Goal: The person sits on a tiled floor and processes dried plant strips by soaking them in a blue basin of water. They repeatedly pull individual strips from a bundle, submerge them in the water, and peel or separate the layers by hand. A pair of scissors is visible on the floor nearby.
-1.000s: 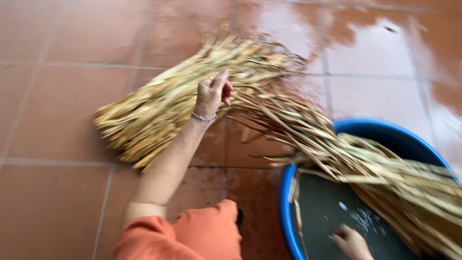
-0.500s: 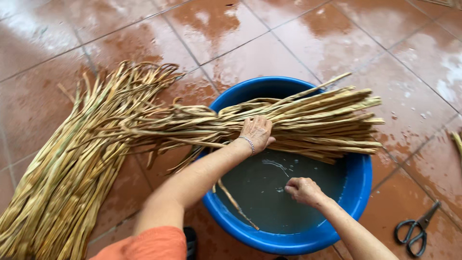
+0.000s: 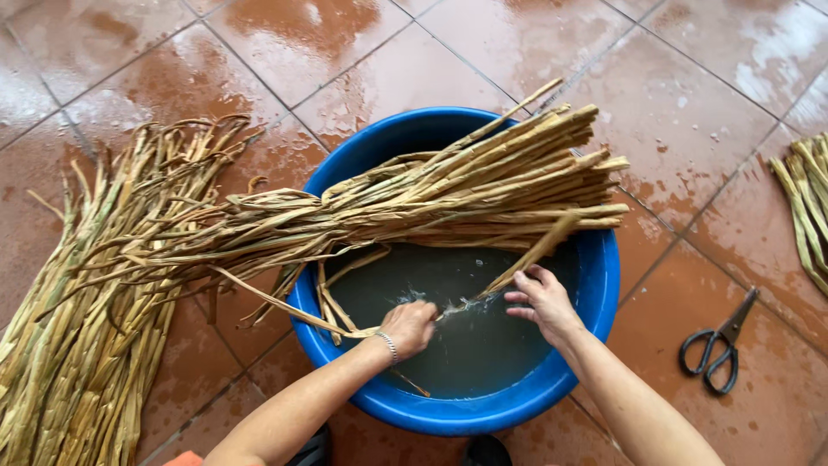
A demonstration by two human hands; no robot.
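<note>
A round blue basin (image 3: 604, 285) of dark water stands on the wet tiled floor. A bundle of long dried straw-coloured stalks (image 3: 448, 194) lies across its far rim, trailing to the left. My left hand (image 3: 407, 328) and my right hand (image 3: 539, 302) are low in the basin at the water's surface. Both grip a single stalk (image 3: 522, 263) that runs between them, its far end slanting up towards the bundle. Water splashes between the hands.
A big pile of the same dried stalks (image 3: 82, 345) lies on the floor at the left. More stalks (image 3: 806, 207) lie at the right edge. Black-handled scissors (image 3: 720, 345) rest on the tiles right of the basin. The terracotta floor (image 3: 362, 60) is wet.
My left hand has come off the bundle on the rim and gone down into the basin. Both hands now hold one stalk in the water. The view has shifted closer.
</note>
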